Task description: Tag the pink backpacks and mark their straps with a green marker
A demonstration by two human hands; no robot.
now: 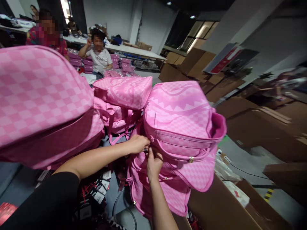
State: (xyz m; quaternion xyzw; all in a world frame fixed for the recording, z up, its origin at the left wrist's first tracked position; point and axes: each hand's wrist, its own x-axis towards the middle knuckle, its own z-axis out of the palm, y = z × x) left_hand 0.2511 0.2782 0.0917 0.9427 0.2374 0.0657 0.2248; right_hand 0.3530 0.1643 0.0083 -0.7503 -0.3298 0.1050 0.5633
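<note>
A pink checkered backpack (177, 108) with a zigzag print rests on top of another pink backpack (165, 191) in front of me. Both my hands meet at the left side of the upper bag, near its zipper end. My left hand (139, 143) is closed, fingertips pinched, with something small and pale showing beside them. My right hand (154, 163) is closed too, thumb up, close against the left fingertips. What the fingers hold is too small to name. Another large checkered bag (43, 95) stands at the left, and more pink backpacks (122, 92) lie behind.
Black hang tags with white labels (98, 195) lie on the table below my left arm. Cardboard boxes (259, 134) fill the right side. Two people sit across the table, with others farther back. A long white table (134, 51) stands behind them.
</note>
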